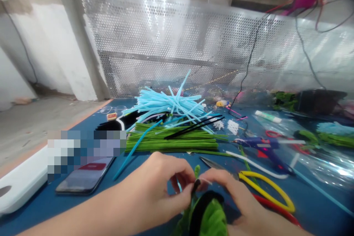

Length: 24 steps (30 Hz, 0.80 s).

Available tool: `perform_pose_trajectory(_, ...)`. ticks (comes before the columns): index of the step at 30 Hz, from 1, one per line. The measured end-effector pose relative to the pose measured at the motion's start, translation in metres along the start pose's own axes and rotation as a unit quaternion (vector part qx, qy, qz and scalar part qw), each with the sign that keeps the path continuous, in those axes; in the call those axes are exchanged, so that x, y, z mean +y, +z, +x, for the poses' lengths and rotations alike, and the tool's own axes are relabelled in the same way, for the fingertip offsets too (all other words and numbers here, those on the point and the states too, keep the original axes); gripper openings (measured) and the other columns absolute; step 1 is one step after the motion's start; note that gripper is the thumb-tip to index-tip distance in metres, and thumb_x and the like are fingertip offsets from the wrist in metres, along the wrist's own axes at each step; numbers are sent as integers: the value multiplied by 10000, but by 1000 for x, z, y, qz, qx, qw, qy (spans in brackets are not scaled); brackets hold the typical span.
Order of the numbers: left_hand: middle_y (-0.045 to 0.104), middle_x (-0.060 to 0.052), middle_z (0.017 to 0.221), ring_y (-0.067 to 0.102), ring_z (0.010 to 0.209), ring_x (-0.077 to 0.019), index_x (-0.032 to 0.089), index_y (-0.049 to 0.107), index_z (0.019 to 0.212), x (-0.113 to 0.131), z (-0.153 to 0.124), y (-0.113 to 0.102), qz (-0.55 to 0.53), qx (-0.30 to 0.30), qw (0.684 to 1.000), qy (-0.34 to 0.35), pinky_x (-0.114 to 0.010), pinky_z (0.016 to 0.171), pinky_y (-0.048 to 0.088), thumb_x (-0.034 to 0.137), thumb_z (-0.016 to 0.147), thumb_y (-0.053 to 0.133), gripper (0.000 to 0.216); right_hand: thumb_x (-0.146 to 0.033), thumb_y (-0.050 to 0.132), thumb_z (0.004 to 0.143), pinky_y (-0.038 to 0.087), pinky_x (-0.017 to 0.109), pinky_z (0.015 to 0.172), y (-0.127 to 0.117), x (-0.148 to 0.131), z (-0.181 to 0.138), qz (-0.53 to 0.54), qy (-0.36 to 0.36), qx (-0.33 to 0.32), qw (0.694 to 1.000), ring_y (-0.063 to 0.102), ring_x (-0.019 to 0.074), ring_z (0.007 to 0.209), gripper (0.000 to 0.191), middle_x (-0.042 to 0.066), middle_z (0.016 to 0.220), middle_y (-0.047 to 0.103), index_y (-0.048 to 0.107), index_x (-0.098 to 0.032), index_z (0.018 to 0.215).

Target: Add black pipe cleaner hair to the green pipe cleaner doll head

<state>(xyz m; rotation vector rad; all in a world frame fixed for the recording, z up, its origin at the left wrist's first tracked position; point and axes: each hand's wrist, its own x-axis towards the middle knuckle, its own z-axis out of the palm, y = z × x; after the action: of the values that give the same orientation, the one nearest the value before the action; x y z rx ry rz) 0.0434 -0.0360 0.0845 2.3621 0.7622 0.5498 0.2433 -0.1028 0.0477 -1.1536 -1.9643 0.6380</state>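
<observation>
The left hand (157,188) grips the black upper end of the green-and-black fuzzy piece (212,217) between thumb and fingers. The right hand (235,191) is positioned at the opposite side, fingers bent; whether its grip is closed cannot be determined. The piece is located between both hands, at the near edge of the view, above the blue surface (35,221). Scissors (243,174) lie beside the right hand; green pipe cleaners (171,143) lie beyond the left hand.

- The left hand (162,182) is bare, with slim fingers.
- The right hand (245,202) is bare too.
- The left arm (91,212) looks smooth and bare, long and thin.
</observation>
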Motion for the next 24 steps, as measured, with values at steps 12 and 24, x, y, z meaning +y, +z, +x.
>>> perform_pose_trajectory(12,639,41,648,561,580,-88,176,632,724,-9,6,12,-142,-8,985,-100,-158,535,437,193,776,574,80,-28,494,782,484,230,817,-13,20,15,-76,-3,-173,982,600,136,873,284,-9,886,619,560,-239,961)
perform_pose_trajectory(24,670,29,631,591,534,-90,166,659,732,-8,10,25,-173,-24,973,-154,-151,485,437,221,784,576,112,-284,686,800,496,198,740,-15,12,15,-26,56,-92,994,636,114,768,178,-21,846,688,657,-227,967)
